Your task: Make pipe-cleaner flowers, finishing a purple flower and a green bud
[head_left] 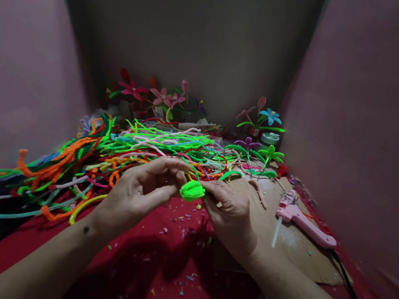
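Note:
Both my hands meet at the middle of the picture over a red cloth (154, 262). Between them is a small coiled wad of bright green pipe cleaner (192, 190). My left hand (137, 193) curls its thumb and fingers toward the wad and touches its left side. From the right, my right hand (230, 210) pinches the same wad with its fingertips. Just behind the hands lies a wide heap of loose pipe cleaners (121, 151) in green, orange, pink and other colours.
A pink glue gun (302, 222) with a black cord lies on a brown cardboard sheet (282, 250) to the right. Finished pipe-cleaner flowers (162, 97) stand at the back, more (269, 117) at the back right. Pink walls close in on both sides.

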Demonstrator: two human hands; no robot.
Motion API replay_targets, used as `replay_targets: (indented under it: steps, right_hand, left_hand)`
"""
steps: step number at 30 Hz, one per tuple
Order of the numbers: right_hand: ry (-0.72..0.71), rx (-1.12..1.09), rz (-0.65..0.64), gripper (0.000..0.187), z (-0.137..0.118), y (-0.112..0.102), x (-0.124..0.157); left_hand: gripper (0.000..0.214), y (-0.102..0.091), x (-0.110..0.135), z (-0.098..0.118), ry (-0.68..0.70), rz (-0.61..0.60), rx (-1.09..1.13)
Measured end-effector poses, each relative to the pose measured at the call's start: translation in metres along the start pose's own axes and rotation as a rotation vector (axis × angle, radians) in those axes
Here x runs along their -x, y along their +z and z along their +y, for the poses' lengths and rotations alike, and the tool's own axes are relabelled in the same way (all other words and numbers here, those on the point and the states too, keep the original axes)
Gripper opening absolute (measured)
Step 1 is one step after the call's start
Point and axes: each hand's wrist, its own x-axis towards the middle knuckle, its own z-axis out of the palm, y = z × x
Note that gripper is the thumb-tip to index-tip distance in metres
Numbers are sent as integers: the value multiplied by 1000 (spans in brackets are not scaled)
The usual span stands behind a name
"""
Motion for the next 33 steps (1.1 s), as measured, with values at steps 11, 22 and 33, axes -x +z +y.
replay_targets:
  steps: [11, 22, 33]
  right_hand:
    - [18, 133, 45, 11, -1, 0, 1]
    - [74, 156, 25, 11, -1, -1, 3]
    - [23, 181, 29, 11, -2, -1, 3]
  left_hand:
    - [23, -4, 1, -1, 423, -41, -556]
    - [25, -5, 1, -3, 497, -84, -697]
    - [21, -7, -1, -5, 459, -152, -636]
